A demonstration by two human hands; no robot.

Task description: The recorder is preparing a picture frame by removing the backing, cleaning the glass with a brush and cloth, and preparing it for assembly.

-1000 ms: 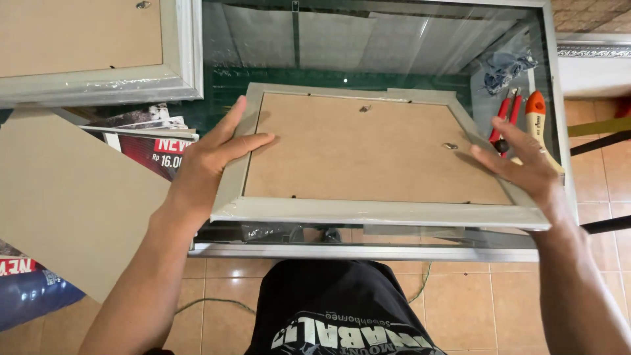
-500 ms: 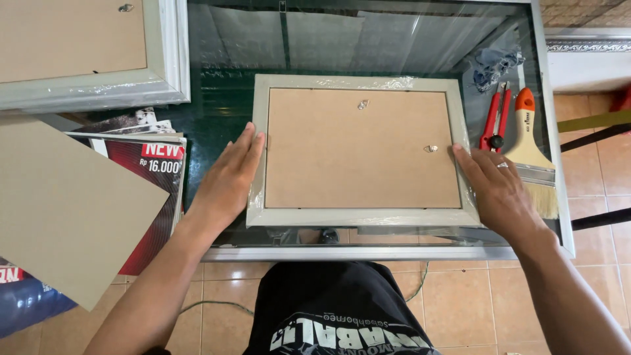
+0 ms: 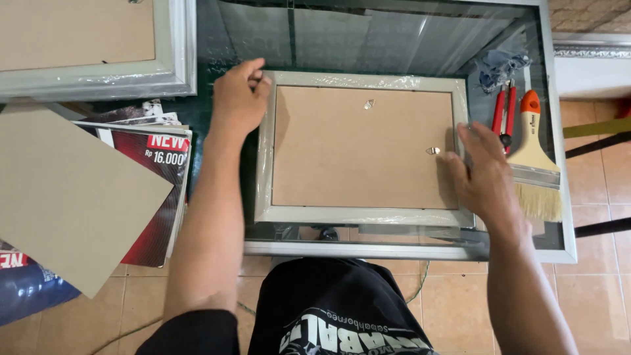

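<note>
A picture frame [image 3: 266,164] lies face down on a glass-topped table [image 3: 555,217], silver border wrapped in clear film, brown backing board [image 3: 358,151] up with two small metal hangers. My left hand [image 3: 238,98] grips the frame's upper left corner, fingers curled over the edge. My right hand [image 3: 483,167] rests flat on the frame's right border, fingers spread, beside the right hanger.
Red-handled pliers [image 3: 503,115] and a wide paintbrush [image 3: 534,158] with an orange tip lie right of the frame, a crumpled cloth [image 3: 499,66] behind them. A larger frame [image 3: 177,52] lies face down at the upper left. A brown board [image 3: 72,190] covers stacked magazines [image 3: 154,197] at left.
The frame was lowered and set flat on the glass. My left hand slid from its left side up to the top left corner. My right hand stayed at the right edge.
</note>
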